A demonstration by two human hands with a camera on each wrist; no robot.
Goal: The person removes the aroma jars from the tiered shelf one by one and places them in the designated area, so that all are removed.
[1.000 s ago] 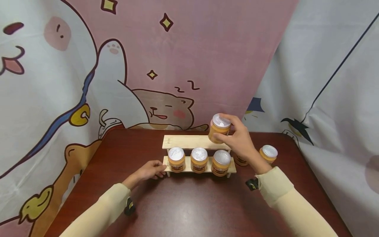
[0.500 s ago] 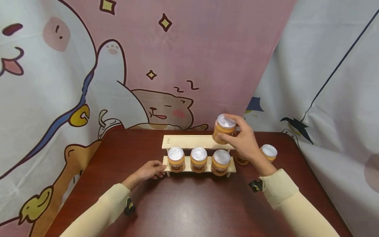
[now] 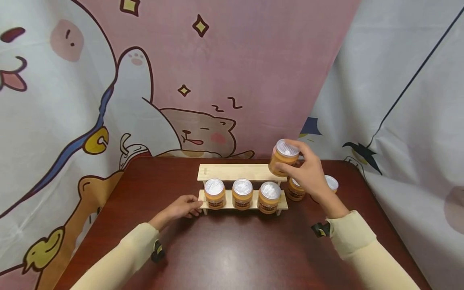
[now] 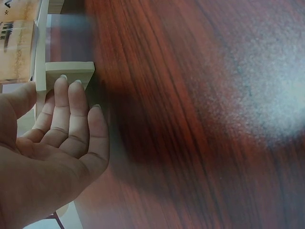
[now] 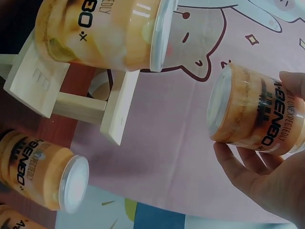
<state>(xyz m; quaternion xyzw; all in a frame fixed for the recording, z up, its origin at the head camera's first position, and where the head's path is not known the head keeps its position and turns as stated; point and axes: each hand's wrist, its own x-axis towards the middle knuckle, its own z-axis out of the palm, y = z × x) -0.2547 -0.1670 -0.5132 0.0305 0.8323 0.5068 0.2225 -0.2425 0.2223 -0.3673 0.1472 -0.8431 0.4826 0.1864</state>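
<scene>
A two-step wooden rack [image 3: 232, 172] stands on the table. Its lower step carries three orange jars with silvery-white lids: a left jar [image 3: 215, 199], a middle jar [image 3: 242, 200] and a right jar [image 3: 269, 204]. At the left end of that step my left hand [image 3: 185, 206] pinches the board, thumb above and fingers [image 4: 76, 112] underneath. My right hand [image 3: 309, 175] grips another orange jar [image 3: 282, 159] between thumb and fingers. This held jar [image 5: 252, 109] is up in the air, overlapping the right end of the upper step in the head view, its lid upward.
Right of the rack, a jar [image 3: 295, 192] stands on the brown table [image 3: 224, 249]. One more jar [image 3: 332, 183] is partly hidden behind my right hand and wrist. A cartoon-printed cloth [image 3: 268, 80] hangs behind the table and at its sides.
My right hand has moved to the right with the jar, from over the upper step to its right end. My left hand keeps its place on the rack.
</scene>
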